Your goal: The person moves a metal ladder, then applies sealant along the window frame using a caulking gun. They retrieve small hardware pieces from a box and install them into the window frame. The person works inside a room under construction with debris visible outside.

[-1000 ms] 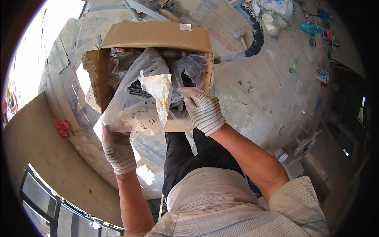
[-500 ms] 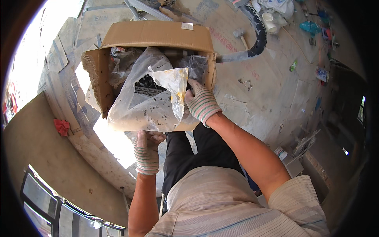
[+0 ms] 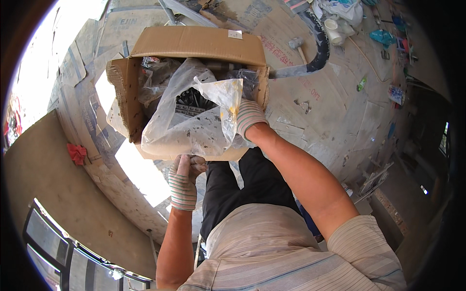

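An open cardboard box (image 3: 194, 42) is in front of me, with a torn clear plastic bag (image 3: 170, 133) spread over its near side. Through the tear show small dark parts (image 3: 194, 104) and grey ribbed pieces. My left hand (image 3: 185, 182), in a striped knit glove, has its fingers bent at the box's near lower edge, gripping it. My right hand (image 3: 250, 116), gloved alike, reaches inside at the right; its fingers are hidden behind the bag's raised, yellow-stained flap (image 3: 225, 97). A dark plastic bag (image 3: 246, 80) lies at the box's right end.
Beyond the box a hammer (image 3: 297, 46) lies on the littered floor beside a curved black hose (image 3: 318, 41). White cups (image 3: 332, 29) and plastic bags sit far right. A red cloth (image 3: 76, 153) lies by the left wall (image 3: 48, 169). Metal profiles (image 3: 187, 12) lie behind the box.
My right hand has gone deeper into the box, so its fingers are now hidden behind the plastic flap. The box appears slightly further right; my left hand stays at its near edge.
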Motion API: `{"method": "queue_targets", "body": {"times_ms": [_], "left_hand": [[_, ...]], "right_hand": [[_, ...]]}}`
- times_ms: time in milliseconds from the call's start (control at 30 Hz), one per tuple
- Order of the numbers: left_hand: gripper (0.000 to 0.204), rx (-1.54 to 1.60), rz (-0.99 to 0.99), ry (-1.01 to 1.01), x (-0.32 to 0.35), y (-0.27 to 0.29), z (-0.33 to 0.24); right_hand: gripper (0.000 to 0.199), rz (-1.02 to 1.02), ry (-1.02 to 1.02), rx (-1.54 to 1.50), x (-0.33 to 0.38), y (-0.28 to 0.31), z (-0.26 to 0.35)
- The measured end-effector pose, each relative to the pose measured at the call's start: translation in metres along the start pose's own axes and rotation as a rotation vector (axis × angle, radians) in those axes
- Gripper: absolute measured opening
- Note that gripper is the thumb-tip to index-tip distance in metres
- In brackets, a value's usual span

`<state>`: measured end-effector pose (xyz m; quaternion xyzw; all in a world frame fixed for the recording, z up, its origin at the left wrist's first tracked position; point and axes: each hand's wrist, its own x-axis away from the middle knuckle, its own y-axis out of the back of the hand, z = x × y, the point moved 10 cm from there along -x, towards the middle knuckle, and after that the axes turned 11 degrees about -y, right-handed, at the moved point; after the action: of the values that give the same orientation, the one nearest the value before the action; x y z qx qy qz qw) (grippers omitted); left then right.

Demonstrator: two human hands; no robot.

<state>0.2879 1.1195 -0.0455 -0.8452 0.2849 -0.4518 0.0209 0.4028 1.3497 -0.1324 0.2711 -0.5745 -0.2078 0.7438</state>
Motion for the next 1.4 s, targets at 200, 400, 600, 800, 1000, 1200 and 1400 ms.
{"method": "queue_targets", "body": {"times_ms": [200, 400, 600, 800, 1000, 1200, 1400], "left_hand": [[0.031, -0.062, 0.002, 0.019, 0.002, -0.003, 0.001], [0.035, -0.14, 0.046, 0.037, 0.001, -0.007, 0.008], [0.031, -0.165, 0.064, 0.048, 0.0, -0.019, 0.01], [0.036, -0.236, 0.112, 0.062, 0.003, -0.03, 0.014], [0.035, -0.268, 0.163, 0.073, 0.005, -0.044, 0.016], [0.04, -0.268, 0.196, 0.076, 0.002, -0.065, 0.022], [0.045, -0.332, 0.215, 0.096, -0.002, -0.074, 0.033]], "right_hand": [[0.022, -0.025, -0.029, 0.036, 0.009, 0.017, 0.002], [0.022, -0.135, -0.076, -0.316, 0.033, 0.041, -0.028], [0.037, 0.065, -0.073, -0.069, 0.026, 0.039, -0.01], [0.037, 0.107, 0.015, 0.143, 0.01, 0.028, 0.014], [0.036, 0.134, 0.111, 0.154, 0.016, 0.033, 0.015], [0.032, -0.017, 0.08, -0.279, 0.032, 0.052, -0.014], [0.025, -0.02, -0.031, -0.841, 0.048, 0.045, -0.046]]}}
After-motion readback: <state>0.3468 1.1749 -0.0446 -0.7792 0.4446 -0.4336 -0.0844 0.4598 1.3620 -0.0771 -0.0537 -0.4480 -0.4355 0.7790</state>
